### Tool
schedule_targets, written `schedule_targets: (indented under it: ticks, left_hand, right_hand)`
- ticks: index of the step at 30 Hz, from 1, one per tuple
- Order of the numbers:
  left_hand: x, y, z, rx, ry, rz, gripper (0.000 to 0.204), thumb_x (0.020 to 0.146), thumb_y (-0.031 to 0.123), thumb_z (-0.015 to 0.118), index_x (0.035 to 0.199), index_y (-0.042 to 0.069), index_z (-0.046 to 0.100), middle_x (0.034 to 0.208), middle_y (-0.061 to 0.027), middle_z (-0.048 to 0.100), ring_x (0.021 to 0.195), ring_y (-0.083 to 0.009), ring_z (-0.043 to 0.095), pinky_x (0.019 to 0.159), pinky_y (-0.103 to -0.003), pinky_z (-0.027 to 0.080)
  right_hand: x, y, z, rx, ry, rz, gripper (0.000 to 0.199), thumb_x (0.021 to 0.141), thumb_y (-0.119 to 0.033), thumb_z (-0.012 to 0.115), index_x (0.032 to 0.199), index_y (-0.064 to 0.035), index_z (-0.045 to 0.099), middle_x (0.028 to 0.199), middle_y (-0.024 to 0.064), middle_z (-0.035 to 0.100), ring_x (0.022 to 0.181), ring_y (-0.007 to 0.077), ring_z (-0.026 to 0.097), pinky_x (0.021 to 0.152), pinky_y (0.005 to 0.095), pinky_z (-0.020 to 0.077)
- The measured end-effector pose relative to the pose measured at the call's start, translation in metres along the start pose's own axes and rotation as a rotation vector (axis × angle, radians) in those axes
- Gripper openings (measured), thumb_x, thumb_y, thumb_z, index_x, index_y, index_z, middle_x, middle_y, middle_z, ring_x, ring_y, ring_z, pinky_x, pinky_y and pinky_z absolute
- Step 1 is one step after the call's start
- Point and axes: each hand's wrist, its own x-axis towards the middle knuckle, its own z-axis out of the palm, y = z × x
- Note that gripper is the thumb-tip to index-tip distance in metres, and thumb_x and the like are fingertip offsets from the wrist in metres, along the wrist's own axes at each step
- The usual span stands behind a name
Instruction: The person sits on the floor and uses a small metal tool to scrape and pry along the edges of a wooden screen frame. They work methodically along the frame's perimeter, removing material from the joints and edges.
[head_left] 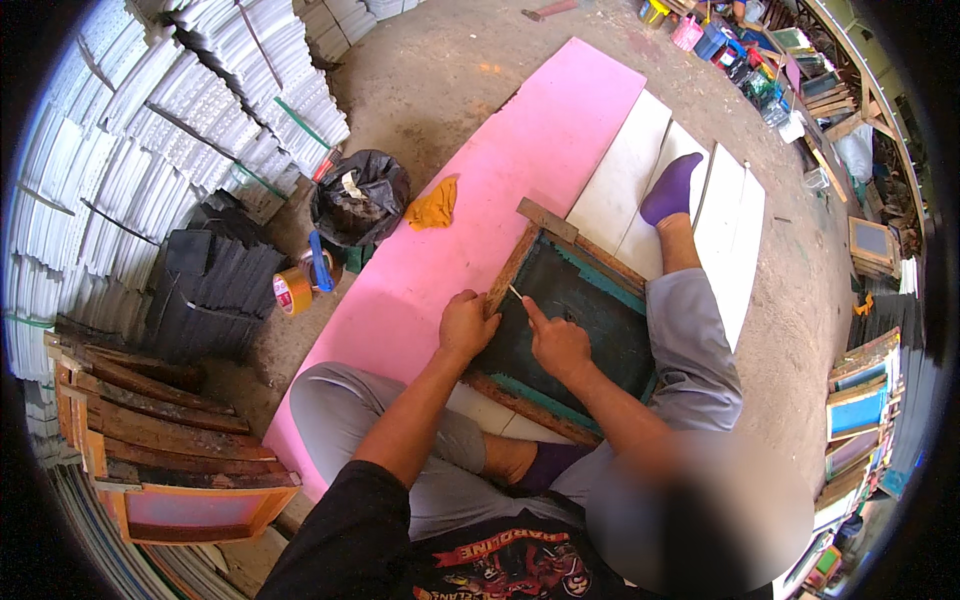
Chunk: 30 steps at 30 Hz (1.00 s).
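A wooden-framed screen with dark mesh and teal-painted borders lies between my legs. My left hand is closed on the frame's left side bar. In my right hand is a thin pale tool, its tip at the inner edge of that same bar. The index finger stretches along the tool; most of it is hidden by the hand, so I cannot tell its exact kind. At the frame's top corner a short wooden piece sits across the bar.
Under the frame are a pink board and white boards. To the left are a mustard cloth, a black bag, tape rolls, stacked wooden frames and tall white stacks. More frames stand at right.
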Motion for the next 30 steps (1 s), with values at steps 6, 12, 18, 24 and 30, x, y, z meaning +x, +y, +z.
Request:
schedule_targets:
  ticks: [6, 12, 18, 24, 30]
  left_hand:
    - [0.0, 0.003, -0.003, -0.022, -0.014, -0.012, 0.035, 0.077, 0.025, 0.082, 0.102, 0.002, 0.073, 0.098, -0.0193, 0.067, 0.098, -0.0393, 0.066, 0.086, -0.049, 0.055]
    - [-0.005, 0.003, -0.005, -0.015, -0.041, -0.031, 0.036, 0.079, 0.028, 0.082, 0.102, 0.002, 0.073, 0.099, -0.02, 0.067, 0.099, -0.0395, 0.066, 0.086, -0.049, 0.055]
    - [-0.013, 0.001, -0.008, 0.019, -0.059, -0.074, 0.036, 0.081, 0.029, 0.08, 0.104, 0.003, 0.075, 0.098, -0.0218, 0.068, 0.097, -0.0406, 0.066, 0.086, -0.051, 0.054]
    - [-0.011, 0.002, -0.006, 0.013, -0.05, -0.072, 0.033, 0.08, 0.027, 0.08, 0.102, 0.003, 0.076, 0.096, -0.0226, 0.068, 0.095, -0.0415, 0.066, 0.086, -0.052, 0.053]
    - [-0.012, -0.003, -0.001, 0.008, 0.001, -0.018, 0.029, 0.079, 0.026, 0.08, 0.097, 0.003, 0.075, 0.093, -0.0216, 0.067, 0.092, -0.0415, 0.066, 0.084, -0.052, 0.053]
  right_hand:
    - [0.02, 0.024, 0.019, 1.11, -0.254, 0.249, 0.044, 0.103, -0.029, 0.058, 0.148, -0.028, 0.058, 0.08, 0.0229, 0.071, 0.084, 0.0399, 0.075, 0.069, 0.0507, 0.0571]
    - [0.006, 0.013, 0.032, 0.552, 0.162, -0.092, 0.043, 0.105, -0.031, 0.052, 0.147, -0.0289, 0.056, 0.092, 0.0263, 0.072, 0.086, 0.0474, 0.072, 0.075, 0.0573, 0.0567]
    - [-0.009, -0.01, -0.002, 0.186, -0.01, 0.021, 0.044, 0.104, -0.031, 0.051, 0.148, -0.0285, 0.053, 0.092, 0.0258, 0.073, 0.087, 0.0455, 0.073, 0.077, 0.0596, 0.0572]
    - [-0.009, -0.026, -0.023, 0.091, -0.079, 0.041, 0.052, 0.099, -0.021, 0.053, 0.151, -0.0229, 0.05, 0.094, 0.0242, 0.074, 0.087, 0.0441, 0.074, 0.076, 0.0585, 0.0578]
    - [-0.006, -0.036, -0.018, 0.075, -0.149, 0.071, 0.059, 0.097, -0.016, 0.051, 0.155, -0.02, 0.045, 0.098, 0.0254, 0.074, 0.089, 0.0429, 0.074, 0.081, 0.0581, 0.0585]
